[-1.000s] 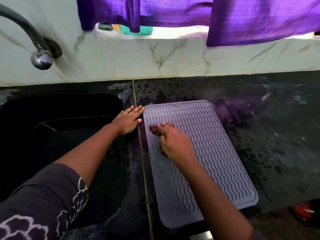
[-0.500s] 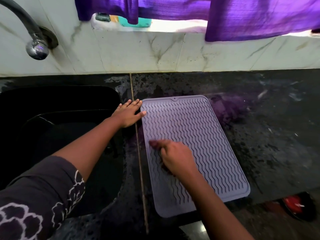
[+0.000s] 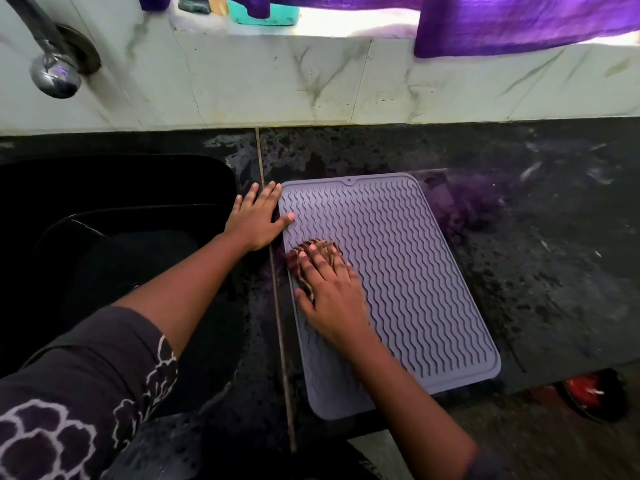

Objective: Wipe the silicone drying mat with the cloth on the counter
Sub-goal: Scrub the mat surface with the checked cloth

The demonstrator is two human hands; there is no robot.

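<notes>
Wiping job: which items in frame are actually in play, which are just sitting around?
In play:
silicone drying mat
cloth, pressed flat on the mat by the right hand
left hand, flat at the mat's left edge

Lying about:
faucet
sink
purple curtain
red object below the counter edge

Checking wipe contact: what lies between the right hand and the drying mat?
In the head view, a brown striped cloth lies there; the right hand presses it flat onto the silicone drying mat near its left edge.
</notes>
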